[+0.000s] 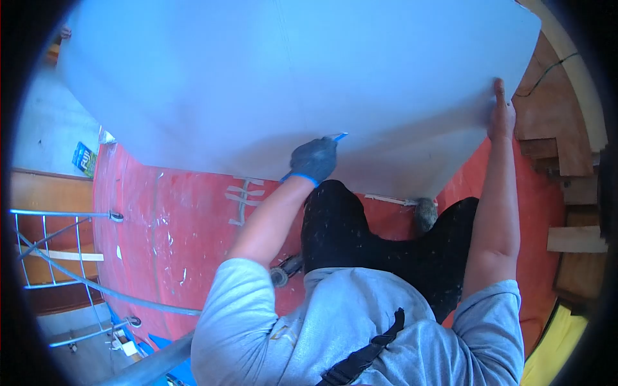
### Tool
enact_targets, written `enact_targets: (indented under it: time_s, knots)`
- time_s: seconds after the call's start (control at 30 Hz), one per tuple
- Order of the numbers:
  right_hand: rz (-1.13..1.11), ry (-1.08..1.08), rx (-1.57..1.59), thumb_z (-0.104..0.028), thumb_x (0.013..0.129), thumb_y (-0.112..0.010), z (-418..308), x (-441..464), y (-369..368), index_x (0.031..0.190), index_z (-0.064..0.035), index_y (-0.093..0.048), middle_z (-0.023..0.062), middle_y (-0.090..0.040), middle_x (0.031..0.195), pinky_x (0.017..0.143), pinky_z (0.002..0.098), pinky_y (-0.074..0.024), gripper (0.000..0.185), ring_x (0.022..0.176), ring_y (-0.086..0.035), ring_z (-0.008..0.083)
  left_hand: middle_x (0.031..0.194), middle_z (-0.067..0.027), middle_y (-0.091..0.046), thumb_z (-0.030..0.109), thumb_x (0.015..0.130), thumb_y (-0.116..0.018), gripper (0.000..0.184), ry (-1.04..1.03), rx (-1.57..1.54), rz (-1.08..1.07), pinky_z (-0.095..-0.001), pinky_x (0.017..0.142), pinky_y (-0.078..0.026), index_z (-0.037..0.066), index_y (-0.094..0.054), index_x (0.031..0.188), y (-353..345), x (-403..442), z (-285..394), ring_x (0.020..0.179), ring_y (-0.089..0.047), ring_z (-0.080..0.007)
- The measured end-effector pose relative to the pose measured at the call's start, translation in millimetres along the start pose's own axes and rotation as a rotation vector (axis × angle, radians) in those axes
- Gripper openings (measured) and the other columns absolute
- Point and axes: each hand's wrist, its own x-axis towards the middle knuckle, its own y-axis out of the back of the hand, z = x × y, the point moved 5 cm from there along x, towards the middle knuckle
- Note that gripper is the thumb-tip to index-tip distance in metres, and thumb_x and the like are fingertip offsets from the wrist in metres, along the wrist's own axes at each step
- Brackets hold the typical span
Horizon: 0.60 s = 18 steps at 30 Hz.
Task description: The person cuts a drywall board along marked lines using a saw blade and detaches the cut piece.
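Note:
A large pale board [212, 77] leans upright in front of me, filling the upper half of the head view. My left hand [314, 159], in a dark grey glove with a blue cuff, is closed around a slim blue tool [341, 136]. Its tip points right, close against the board's lower face; whether it is a knife or a marker I cannot tell. My bare right hand [502, 119] grips the board's right edge, with one digit laid up along it and the other fingers partly hidden.
A red floor covering [161, 238] with torn tape strips lies below. On the left stands a metal frame on casters [64, 251], near a blue-green FUJI packet [84, 159]. Wood pieces [576, 238] line the right side, beside a yellow sheet [557, 347]. A small hand-like shape [65, 32] shows at the board's upper-left edge.

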Motion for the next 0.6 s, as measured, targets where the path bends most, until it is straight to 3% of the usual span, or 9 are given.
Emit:
enact_targets:
  time_s: [0.23,0.33,0.53,0.6]
  knots:
    - [-0.031,-0.006,0.100,-0.073,0.084,-0.074,-4.6,-6.4,-0.4,0.134,0.0038,-0.064,0.0090,-0.065,0.127,0.097,0.0358,-0.0469,0.092,0.111,-0.060,0.0181,0.096,-0.0223,-0.074,0.021,0.097,-0.048,0.026,0.060,0.018,-0.111,-0.0571,0.074,-0.057,0.007,-0.070,0.099,8.9,-23.1,-20.6,0.087,-0.073,-0.0439]
    - [-0.044,0.054,0.098,-0.073,0.084,-0.074,-12.6,-11.4,-5.2,0.134,0.0048,-0.064,0.0090,-0.065,0.127,0.098,0.0361,-0.0467,0.093,0.112,-0.059,0.0183,0.096,-0.0234,-0.074,0.023,0.098,-0.049,0.026,-0.004,-0.047,0.029,-0.0569,0.076,-0.057,0.008,-0.070,0.101,-5.3,15.8,6.6,0.088,-0.073,-0.0434]
    - [-0.029,-0.025,0.037,-0.073,0.084,-0.074,3.7,4.0,1.5,0.133,0.0070,-0.063,0.0085,-0.065,0.126,0.097,0.0359,-0.0471,0.094,0.111,-0.059,0.0181,0.089,-0.0218,-0.073,0.026,0.099,-0.050,0.025,0.065,0.023,-0.060,-0.0579,0.073,-0.057,0.009,-0.069,0.098,20.8,-24.4,-23.6,0.081,-0.073,-0.0419]
    - [0.009,0.046,0.015,-0.073,0.084,-0.074,4.8,2.8,2.1,0.134,0.0061,-0.063,0.0080,-0.066,0.125,0.096,0.0356,-0.0477,0.094,0.110,-0.060,0.0181,0.082,-0.0201,-0.072,0.024,0.098,-0.051,0.023,0.016,0.064,0.072,-0.0581,0.068,-0.056,0.009,-0.067,0.094,20.1,-12.4,-17.2,0.077,-0.072,-0.0418]
